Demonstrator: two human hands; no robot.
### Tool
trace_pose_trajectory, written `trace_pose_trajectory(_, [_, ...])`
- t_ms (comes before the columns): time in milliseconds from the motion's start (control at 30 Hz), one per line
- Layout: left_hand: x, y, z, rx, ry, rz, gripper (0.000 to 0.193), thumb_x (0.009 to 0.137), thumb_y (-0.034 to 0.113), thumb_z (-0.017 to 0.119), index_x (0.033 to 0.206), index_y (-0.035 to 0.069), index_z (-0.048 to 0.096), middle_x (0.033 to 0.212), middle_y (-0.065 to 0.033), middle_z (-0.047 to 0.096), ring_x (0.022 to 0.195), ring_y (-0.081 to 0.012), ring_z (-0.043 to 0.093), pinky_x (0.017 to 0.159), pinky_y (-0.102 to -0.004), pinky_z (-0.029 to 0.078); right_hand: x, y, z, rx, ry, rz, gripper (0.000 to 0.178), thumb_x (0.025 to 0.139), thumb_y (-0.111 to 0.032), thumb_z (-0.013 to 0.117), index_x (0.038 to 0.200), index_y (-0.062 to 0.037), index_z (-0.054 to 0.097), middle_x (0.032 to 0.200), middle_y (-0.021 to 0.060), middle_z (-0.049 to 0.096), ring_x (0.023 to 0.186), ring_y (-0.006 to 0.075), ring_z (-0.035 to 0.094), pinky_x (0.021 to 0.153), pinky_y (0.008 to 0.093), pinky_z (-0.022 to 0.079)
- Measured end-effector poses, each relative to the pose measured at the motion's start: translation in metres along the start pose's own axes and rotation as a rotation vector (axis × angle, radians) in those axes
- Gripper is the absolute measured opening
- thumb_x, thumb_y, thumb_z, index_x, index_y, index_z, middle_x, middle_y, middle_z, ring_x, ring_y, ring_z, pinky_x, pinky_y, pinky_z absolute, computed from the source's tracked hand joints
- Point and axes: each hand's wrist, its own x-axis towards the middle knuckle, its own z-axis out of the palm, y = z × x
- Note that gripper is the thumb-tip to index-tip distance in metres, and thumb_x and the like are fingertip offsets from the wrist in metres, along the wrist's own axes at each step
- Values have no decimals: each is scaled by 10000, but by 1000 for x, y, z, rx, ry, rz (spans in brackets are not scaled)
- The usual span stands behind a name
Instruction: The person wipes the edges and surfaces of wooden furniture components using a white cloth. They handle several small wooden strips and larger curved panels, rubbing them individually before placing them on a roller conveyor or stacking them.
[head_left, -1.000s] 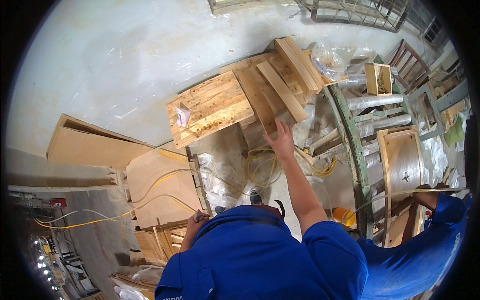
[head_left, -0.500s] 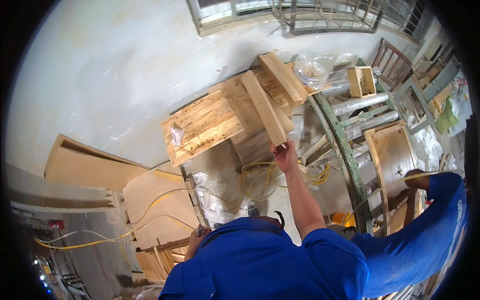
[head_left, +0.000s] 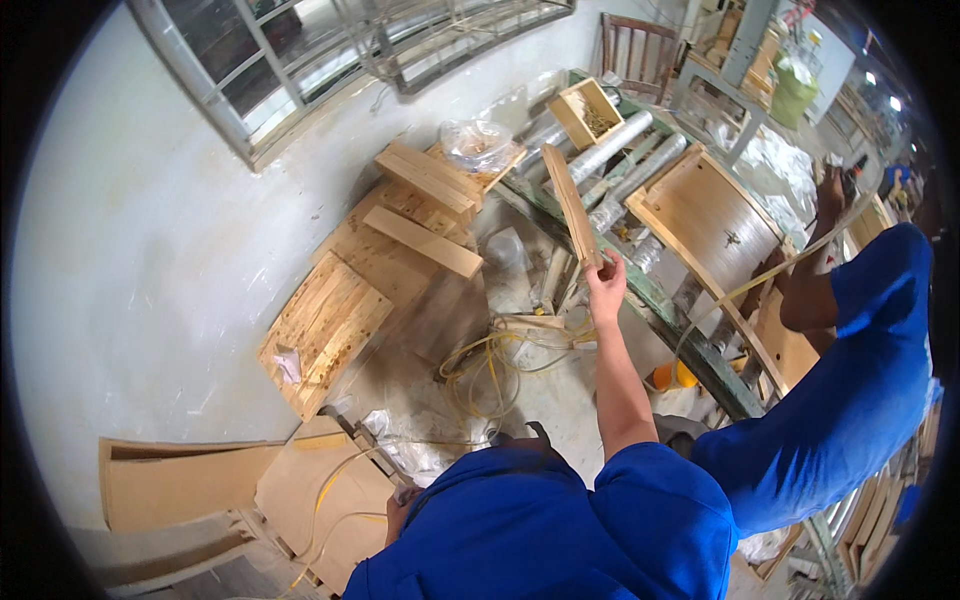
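Observation:
My right hand [head_left: 606, 290] is closed on the near end of a narrow wooden board [head_left: 572, 210], which slants up and away over the edge of a green roller stand [head_left: 650, 300]. Low at the left, close against my body, my left hand [head_left: 396, 515] is partly hidden. Its fingers look curled around a small pale thing that I cannot make out. Left of the held board, another plank [head_left: 422, 241] and a thicker stack of boards [head_left: 428, 180] rest on a wooden surface.
A person in a blue shirt [head_left: 830, 370] works at my right, beside a wooden panel with raised edges [head_left: 715, 215]. A small wooden box [head_left: 588, 115] sits on the rollers. Yellow hose [head_left: 490, 365] lies coiled on the floor. Cardboard-coloured panels [head_left: 190, 485] stand at the left.
My right hand has carried the board rightward, away from the stacked planks to the roller stand. My view has turned right. The other person's arm now reaches farther forward.

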Motion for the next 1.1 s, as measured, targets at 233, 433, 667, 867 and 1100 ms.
trace_pose_trajectory(233, [16,15,10,53,-78,63,166,765,85,645,890,-23,642,807,-75,652,741,-144,605,690,-268,475,-31,55,-60,-817,6,-256,577,653,-144,669,1182,-70,451,1039,135,548,930,336,490,850,411,416])
trace_pose_trajectory(433, [21,10,-6,322,-65,-17,173,769,101,642,894,-18,643,816,-70,654,746,-152,604,700,-274,468,-60,75,-57,-793,-47,-167,745,638,-104,724,1287,-79,359,1152,135,516,1023,342,473,893,413,398])
trace_pose_trajectory(667, [12,3,-20,263,-131,-10,236,746,139,670,932,-4,640,840,-71,656,774,-154,604,715,-277,465,-65,72,-43,-696,47,-126,741,646,-97,713,1293,-70,352,1159,137,540,1015,312,511,907,387,398])
trace_pose_trajectory(867, [13,2,-14,195,-85,-29,265,732,158,682,940,-2,641,856,-77,659,787,-154,607,722,-281,465,-42,62,-26,104,200,222,648,730,-136,643,1285,-39,324,862,87,588,735,173,555,687,287,448])
trace_pose_trajectory(1100, [8,-6,-11,222,-45,-70,297,727,191,683,954,4,643,869,-93,667,797,-162,618,729,-301,471,-39,22,-3,709,-263,456,555,816,-121,580,1286,-47,294,1021,147,541,796,236,603,719,316,508])
